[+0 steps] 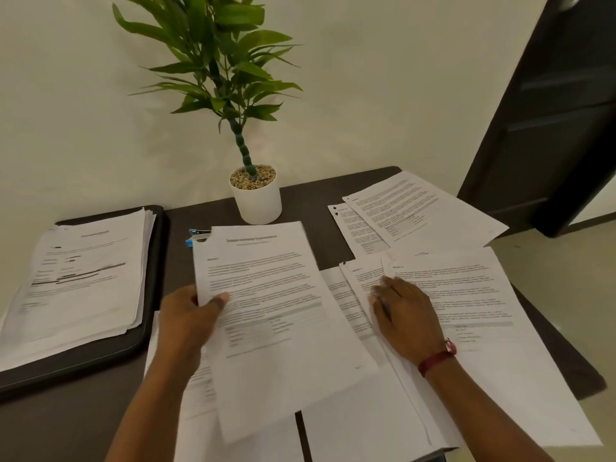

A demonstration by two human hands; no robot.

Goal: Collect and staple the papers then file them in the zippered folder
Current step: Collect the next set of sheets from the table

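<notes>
1. Far left, the black zippered folder (151, 295) lies open under a paper stack (80, 278).
2. The left hand (190, 318) pinches a printed sheet (276, 311) by its edge.
3. A blue stapler (196, 236) peeks out behind that sheet.
4. The right hand (406, 315) presses flat, fingers open, on fanned papers (466, 295).

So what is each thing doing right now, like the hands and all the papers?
Left hand: gripping a sheet, thumb on top.
Held sheet: lifted, tilted.
Right hand: flat on the fanned papers.
Far papers: two loose sheets, overlapping.
Folder: open, paper stack on it.
Stapler: mostly hidden behind the held sheet.
Plant pot: upright.
</notes>
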